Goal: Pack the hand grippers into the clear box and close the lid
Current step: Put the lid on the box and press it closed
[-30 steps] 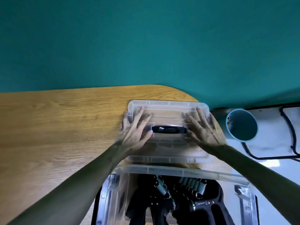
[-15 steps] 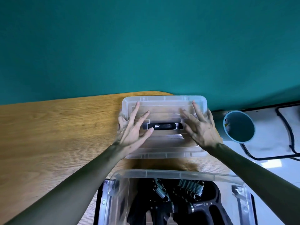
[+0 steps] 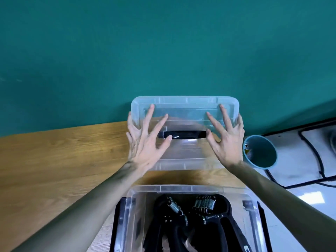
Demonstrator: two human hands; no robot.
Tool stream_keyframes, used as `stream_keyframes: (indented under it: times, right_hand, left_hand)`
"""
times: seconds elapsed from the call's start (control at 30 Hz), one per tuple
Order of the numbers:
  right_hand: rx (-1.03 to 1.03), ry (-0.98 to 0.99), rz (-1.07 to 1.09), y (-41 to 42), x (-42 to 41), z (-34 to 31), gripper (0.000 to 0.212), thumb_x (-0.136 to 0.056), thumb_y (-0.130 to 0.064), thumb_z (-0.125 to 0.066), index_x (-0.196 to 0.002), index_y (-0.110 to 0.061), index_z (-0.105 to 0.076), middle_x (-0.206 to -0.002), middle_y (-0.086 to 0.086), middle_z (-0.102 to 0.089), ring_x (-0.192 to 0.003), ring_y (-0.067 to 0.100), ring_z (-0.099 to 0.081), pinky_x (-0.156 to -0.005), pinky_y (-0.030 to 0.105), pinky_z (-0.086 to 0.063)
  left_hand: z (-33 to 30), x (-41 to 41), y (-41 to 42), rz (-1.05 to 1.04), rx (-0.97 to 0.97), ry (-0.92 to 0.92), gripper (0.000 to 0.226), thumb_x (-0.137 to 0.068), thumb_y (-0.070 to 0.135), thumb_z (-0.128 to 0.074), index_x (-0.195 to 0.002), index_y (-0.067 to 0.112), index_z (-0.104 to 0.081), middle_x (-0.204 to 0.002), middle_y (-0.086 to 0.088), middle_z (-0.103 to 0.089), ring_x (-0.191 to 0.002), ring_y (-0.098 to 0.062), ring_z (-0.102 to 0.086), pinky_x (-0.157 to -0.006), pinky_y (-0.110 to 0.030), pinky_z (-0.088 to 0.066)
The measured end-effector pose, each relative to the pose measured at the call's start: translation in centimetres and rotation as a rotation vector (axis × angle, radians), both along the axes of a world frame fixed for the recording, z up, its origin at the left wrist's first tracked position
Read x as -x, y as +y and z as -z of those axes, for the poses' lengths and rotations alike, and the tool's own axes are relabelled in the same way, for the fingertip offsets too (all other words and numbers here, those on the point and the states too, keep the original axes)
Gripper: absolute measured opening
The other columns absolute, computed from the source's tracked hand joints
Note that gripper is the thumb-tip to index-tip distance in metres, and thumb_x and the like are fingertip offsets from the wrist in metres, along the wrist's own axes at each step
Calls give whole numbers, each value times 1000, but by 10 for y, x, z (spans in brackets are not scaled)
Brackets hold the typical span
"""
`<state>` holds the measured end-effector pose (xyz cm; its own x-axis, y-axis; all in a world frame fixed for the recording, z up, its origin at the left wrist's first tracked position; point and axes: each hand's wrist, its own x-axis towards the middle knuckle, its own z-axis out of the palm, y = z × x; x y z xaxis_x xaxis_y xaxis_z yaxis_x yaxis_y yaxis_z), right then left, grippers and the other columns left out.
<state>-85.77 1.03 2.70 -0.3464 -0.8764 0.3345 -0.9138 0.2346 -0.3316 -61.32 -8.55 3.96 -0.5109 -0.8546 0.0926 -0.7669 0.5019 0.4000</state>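
Clear plastic lid point(image 3: 183, 113) held up between my two hands, beyond the open box point(image 3: 181, 189).

My left hand point(image 3: 145, 142) and right hand point(image 3: 227, 140) grip its ends, fingers spread on top; black hand grippers point(image 3: 196, 215) lie inside the box.

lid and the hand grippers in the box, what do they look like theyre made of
Lid: looks like clear, glossy moulded plastic, since the wall and table show through it; its black handle is shiny, probably plastic too. Hand grippers: bright coiled springs that look like metal, with matte black grips, possibly foam or rubber; the picture leaves that open.
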Motion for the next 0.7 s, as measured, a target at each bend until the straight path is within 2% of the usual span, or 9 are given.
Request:
stream_keyframes:
  times: [0.1,0.33,0.6,0.7]
  right_hand:
    - [96,-47,82,4,-5,-24,46,-95,-41,-53,-141,-38,-53,-163,-8,-29,-140,50,-23,-101,56,-33]
    - [267,5,144,21,-7,-82,46,-94,-38,-57,-140,-40,-55,-161,-9,-33,-142,46,-23,-96,49,-34]
    - [363,7,178,63,-27,-123,45,-89,-33,-60,-133,-37,-62,-157,-8,-40,-136,45,-32,-90,43,-31]
    - [360,7,194,86,-38,-134,46,-87,-32,-60,-133,-38,-62,-157,-9,-40,-137,44,-31,-89,42,-31]
  left_hand:
    - [-28,6,2,-10,43,62,62,-93,65,-39,-153,48,-34,-169,14,2,-149,-46,5,-111,-71,-23]
    - [-82,14,23,-44,181,151,59,-94,60,-45,-151,48,-38,-169,14,-7,-148,-46,-2,-111,-61,-24]
    - [-126,3,63,-86,256,206,54,-93,58,-50,-146,46,-48,-167,13,-20,-147,-44,-11,-104,-55,-29]
    - [-133,-4,84,-82,258,227,55,-93,59,-49,-147,47,-46,-166,14,-20,-147,-44,-11,-105,-57,-29]
